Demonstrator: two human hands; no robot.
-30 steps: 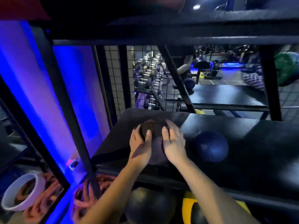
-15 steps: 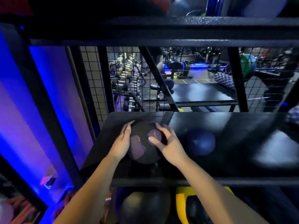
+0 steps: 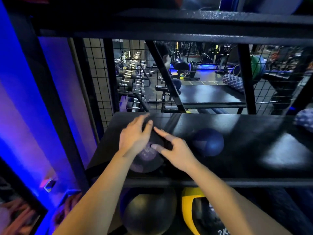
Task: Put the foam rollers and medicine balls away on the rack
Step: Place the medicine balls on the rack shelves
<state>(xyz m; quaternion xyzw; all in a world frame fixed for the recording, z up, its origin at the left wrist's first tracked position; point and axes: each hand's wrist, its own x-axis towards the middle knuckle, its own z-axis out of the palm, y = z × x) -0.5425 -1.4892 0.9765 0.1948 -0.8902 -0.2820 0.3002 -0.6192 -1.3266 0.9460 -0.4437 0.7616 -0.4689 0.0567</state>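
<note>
At frame centre, a dark round medicine ball [image 3: 147,158] sits on the black metal rack shelf [image 3: 254,150] — left hand [image 3: 135,138] and right hand [image 3: 176,153] rest on it, fingers spread, not clasping.

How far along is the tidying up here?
Done: a blue medicine ball sits on the black rack shelf. In hand: the left hand and right hand rest on a dark medicine ball there. What remains is out of view.
</note>
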